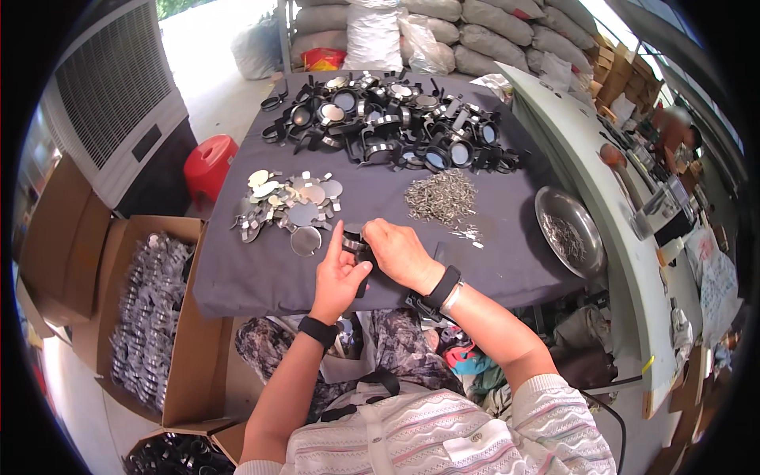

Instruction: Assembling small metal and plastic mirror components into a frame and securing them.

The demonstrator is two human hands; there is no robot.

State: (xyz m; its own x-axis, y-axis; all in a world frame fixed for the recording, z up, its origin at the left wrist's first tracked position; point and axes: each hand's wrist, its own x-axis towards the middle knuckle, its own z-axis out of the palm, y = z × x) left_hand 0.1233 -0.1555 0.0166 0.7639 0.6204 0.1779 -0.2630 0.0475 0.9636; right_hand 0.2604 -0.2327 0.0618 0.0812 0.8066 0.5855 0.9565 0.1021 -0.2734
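Your left hand (337, 281) holds a black ringed part (353, 245) beside your right hand (402, 255), whose bunched fingers hide any grip; uneven pressure could make the part slip.

Strong daylight bleaches the pale floor (212, 99) at upper left (nearly white); the dark-grey cloth-covered table (507, 269) looks evenly lit, and straight lines bow toward the black periphery.
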